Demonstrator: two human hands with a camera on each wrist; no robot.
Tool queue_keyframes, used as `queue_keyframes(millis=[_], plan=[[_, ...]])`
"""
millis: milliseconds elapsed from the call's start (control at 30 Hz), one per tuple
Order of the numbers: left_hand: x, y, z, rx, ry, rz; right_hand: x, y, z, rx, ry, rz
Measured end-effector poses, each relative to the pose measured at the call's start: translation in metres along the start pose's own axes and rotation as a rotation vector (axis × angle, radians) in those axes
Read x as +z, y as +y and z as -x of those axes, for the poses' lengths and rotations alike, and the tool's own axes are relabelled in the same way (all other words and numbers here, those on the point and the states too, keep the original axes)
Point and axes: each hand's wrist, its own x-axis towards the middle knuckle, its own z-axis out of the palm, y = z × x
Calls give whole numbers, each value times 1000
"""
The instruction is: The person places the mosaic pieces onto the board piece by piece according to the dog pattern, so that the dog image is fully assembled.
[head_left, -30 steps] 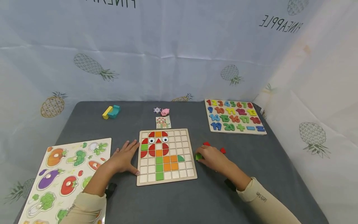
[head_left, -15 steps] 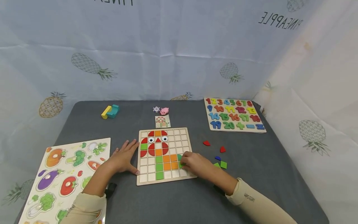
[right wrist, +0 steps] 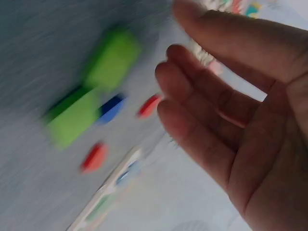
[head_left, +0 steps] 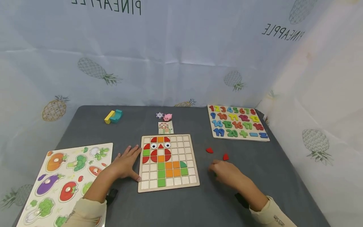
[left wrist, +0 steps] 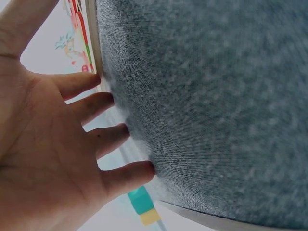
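A wooden grid board (head_left: 184, 145) carries red, orange and green pieces and two eye pieces forming a bird-like picture. My left hand (head_left: 123, 165) rests at its left edge with fingers spread and thumb at the lower left corner. In the left wrist view, the fingers (left wrist: 127, 178) are apart on the dark cloth. To the right of the board, my right hand (head_left: 227, 173) hovers over loose pieces, holding nothing. Its wrist view shows thumb and fingers apart, near two green squares (right wrist: 113, 57) and a blue piece (right wrist: 111, 109), which the hand hides from the head view.
Two red pieces (head_left: 209, 150) lie beyond the right hand. A picture card (head_left: 165, 128), pink pig (head_left: 167, 117) and poker chip (head_left: 159, 115) sit behind the board. A number puzzle (head_left: 239, 137) stands back right, a vegetable puzzle (head_left: 71, 164) left, yellow and teal blocks (head_left: 116, 116) back left.
My right hand carried a green square onto the board, below the green quarter-round and beside the orange squares. It let go and moved back right over the loose pieces. The left hand stayed.
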Motion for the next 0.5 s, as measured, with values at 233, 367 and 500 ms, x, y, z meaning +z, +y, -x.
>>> queue_keyframes(millis=[233,367,500], plan=[[-2,-1,2,-8,1,-5,14,17,14,-7,38,54],[-1,-1,1,-6,-4,-4,14,12,10,-46,87,19],[0,0,1,-6,-7,1,10,-10,0,-148,137,-132]])
